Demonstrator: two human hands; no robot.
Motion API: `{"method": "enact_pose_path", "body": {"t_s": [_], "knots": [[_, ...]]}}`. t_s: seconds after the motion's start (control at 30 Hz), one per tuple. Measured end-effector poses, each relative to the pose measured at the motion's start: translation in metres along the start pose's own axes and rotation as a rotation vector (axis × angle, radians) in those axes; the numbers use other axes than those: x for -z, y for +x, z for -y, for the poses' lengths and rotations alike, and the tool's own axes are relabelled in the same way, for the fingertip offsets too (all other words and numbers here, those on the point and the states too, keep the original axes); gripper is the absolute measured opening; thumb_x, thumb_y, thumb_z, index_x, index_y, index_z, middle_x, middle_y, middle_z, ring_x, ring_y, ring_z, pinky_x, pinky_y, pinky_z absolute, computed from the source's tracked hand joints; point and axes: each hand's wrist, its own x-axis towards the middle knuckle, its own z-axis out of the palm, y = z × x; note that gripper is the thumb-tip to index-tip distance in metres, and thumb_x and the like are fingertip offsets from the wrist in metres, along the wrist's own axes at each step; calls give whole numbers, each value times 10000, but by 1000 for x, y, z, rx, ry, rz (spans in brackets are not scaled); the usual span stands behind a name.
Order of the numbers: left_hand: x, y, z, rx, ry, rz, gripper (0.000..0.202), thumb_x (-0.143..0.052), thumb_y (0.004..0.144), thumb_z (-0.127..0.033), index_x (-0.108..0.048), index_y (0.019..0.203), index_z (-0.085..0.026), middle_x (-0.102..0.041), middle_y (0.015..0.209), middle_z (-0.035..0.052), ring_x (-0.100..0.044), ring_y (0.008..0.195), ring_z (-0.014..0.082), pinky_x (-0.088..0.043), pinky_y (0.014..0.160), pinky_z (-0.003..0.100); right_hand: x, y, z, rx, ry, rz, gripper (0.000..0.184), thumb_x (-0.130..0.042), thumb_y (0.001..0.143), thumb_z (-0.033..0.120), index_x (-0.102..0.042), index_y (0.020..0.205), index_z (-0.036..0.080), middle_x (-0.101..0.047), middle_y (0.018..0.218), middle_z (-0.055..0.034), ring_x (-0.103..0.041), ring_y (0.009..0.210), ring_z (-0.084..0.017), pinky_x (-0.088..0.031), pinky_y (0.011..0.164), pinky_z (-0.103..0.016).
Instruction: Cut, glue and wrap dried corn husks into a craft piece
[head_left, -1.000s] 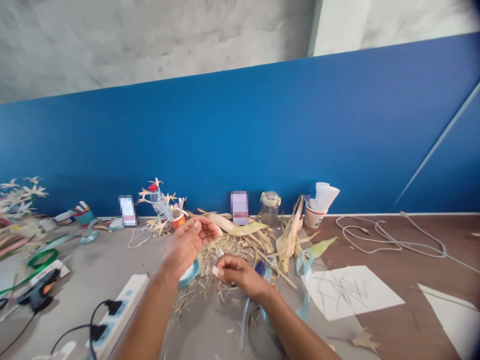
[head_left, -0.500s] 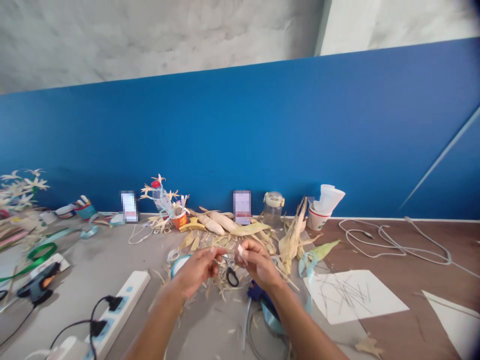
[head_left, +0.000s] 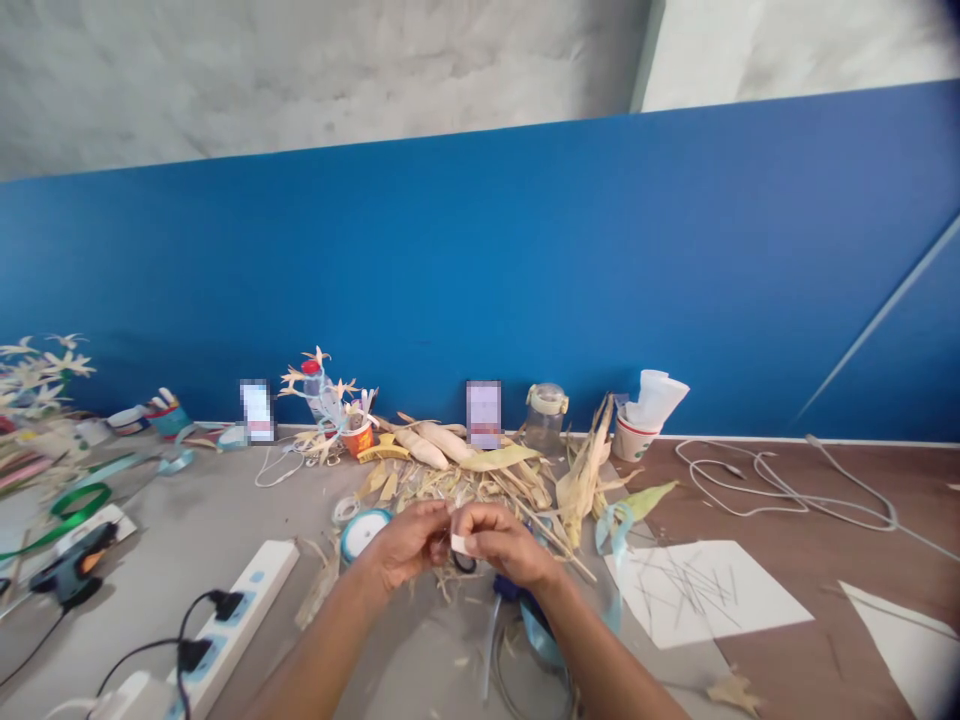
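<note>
Small white piece (head_left: 458, 543): mid-table, pinched between thumb and fingers of right hand; only one end shows, rest covered by the grip.

Left to right: pale flowers (head_left: 45, 375), cut off at left edge. Dark glue gun (head_left: 75, 572) on the table, nozzle end hard to make out. Power strip (head_left: 240, 622), near end runs out of frame at bottom. Left phone (head_left: 257, 412), screen pixelated. Blue ribbon spool (head_left: 361, 537), right side just behind left wrist. Left hand (head_left: 412, 540): fingers curled in, tips at the right hand's; can't tell if it grips anything. Black loop handle (head_left: 465, 565) just below the fingers, rest hidden. Right hand (head_left: 501, 545): closed on the piece. Dark blue tool (head_left: 508, 588), partly under right forearm. White sheet (head_left: 664, 625) with thin dark sticks, too fine to count. Second sheet (head_left: 904, 640), cut off at right edge.
</note>
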Motion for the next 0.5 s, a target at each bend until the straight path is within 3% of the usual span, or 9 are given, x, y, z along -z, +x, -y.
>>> {"method": "enact_pose_path", "body": {"t_s": [0.17, 0.27, 0.33, 0.4, 0.5], "knots": [[5, 4, -2, -166, -176, -46, 248, -805, 639, -274, -593, 676, -150, -424, 514, -70, -374, 427, 47, -330, 440, 178, 1, 0, -6, -5, -19, -14, 135, -676, 663, 297, -623, 618, 181, -492, 568, 31, -370, 537, -103, -272, 531, -225], [26, 8, -17, -318, -243, -203, 220, -769, 669, -243, -580, 732, -148, -480, 608, -51, -377, 444, 33, -342, 452, 166, 1, 1, -7, -32, 42, -31, 131, -658, 655, 279, -608, 589, 178, -469, 527, 36, -347, 500, -96, -252, 501, -223], [50, 9, -31, -449, -144, -366, 192, -703, 717, -282, -559, 757, -162, -503, 656, -33, -391, 463, 42, -370, 477, 183, 2, 1, -8, -46, 72, -34, 115, -644, 645, 262, -604, 580, 175, -470, 511, 36, -350, 483, -95, -251, 492, -226], [78, 7, -45, -591, 152, -720, 238, -631, 748, -360, -476, 694, -188, -463, 605, -53, -401, 466, 56, -386, 494, 195, 3, 1, -8, -46, 96, -49, 100, -632, 638, 244, -602, 576, 172, -464, 498, 38, -350, 471, -92, -246, 487, -227], [116, 2, -54, -600, 308, -898, 269, -595, 737, -409, -425, 674, -210, -396, 537, -83, -383, 449, 69, -351, 479, 196, 4, 3, -7, -30, 142, -100, 108, -623, 639, 234, -585, 559, 172, -432, 471, 48, -331, 459, -87, -234, 484, -226]]}}
